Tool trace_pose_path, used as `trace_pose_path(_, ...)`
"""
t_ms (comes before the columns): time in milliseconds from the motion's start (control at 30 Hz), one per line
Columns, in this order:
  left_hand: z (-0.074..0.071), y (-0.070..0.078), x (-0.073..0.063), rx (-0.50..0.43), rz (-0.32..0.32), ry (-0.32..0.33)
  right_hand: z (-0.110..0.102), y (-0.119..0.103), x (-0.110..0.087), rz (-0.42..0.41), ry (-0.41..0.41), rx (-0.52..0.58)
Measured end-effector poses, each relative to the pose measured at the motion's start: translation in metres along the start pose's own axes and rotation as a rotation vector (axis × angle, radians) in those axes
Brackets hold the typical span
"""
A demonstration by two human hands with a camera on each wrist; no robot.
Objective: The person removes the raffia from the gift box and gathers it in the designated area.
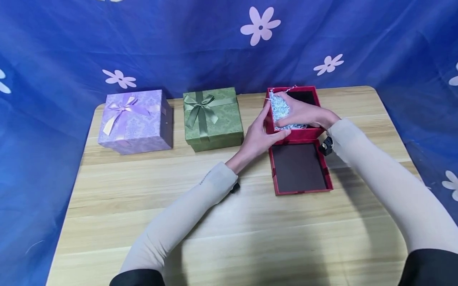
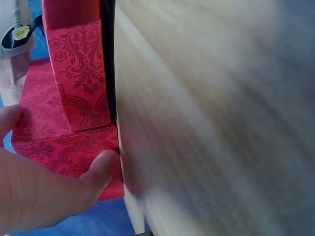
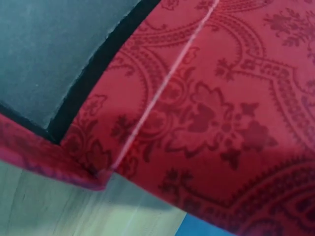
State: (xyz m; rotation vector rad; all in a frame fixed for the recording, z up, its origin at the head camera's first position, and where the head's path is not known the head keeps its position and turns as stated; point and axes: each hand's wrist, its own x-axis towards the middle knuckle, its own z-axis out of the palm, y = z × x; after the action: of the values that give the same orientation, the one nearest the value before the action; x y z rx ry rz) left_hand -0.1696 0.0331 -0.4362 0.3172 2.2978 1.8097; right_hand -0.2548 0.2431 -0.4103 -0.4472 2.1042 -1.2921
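A red gift box [image 1: 304, 137] stands at the back right of the table, its top off. My left hand [image 1: 257, 137] grips its near left corner, with the thumb on the front wall and the fingers along the left side; the left wrist view shows the thumb [image 2: 101, 169] against the red patterned wall. Inside the box, my right hand [image 1: 304, 113] holds a clump of pale blue shredded paper [image 1: 280, 108] at the left part. Red patterned card [image 3: 211, 113] fills most of the right wrist view, where the right hand is out of sight.
The red lid [image 1: 300, 167] lies inside up against the box's front. A green gift box [image 1: 214, 117] with a bow stands to the left, and a lilac gift box [image 1: 139, 119] farther left. Behind the wooden table [image 1: 143, 222] hangs a blue flowered cloth [image 1: 200, 47].
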Motion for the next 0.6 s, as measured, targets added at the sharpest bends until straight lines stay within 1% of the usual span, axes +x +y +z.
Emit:
trace_pose_path(167,0.002,0.001,0.001,-0.016,0.012,-0.01,0.0,0.0,-0.001,-0.041,0.056,0.035)
trace_pose_path(233,0.003,0.001,0.001,-0.023,0.014,-0.017,0.001,-0.002,-0.002,-0.048,0.088,0.032)
trace_pose_path(333,0.004,0.002,0.002,-0.018,0.005,-0.02,0.0,-0.006,-0.004,-0.032,0.144,-0.014)
trace_pose_path(433,0.005,0.003,0.001,-0.015,-0.011,-0.016,-0.001,-0.01,-0.008,0.014,0.186,-0.066)
trace_pose_path(533,0.004,0.002,-0.001,-0.018,-0.029,-0.012,-0.003,-0.015,-0.011,0.027,0.198,-0.073)
trace_pose_path(600,0.004,0.002,-0.004,-0.02,-0.046,-0.013,-0.004,-0.018,-0.014,0.009,0.205,-0.039)
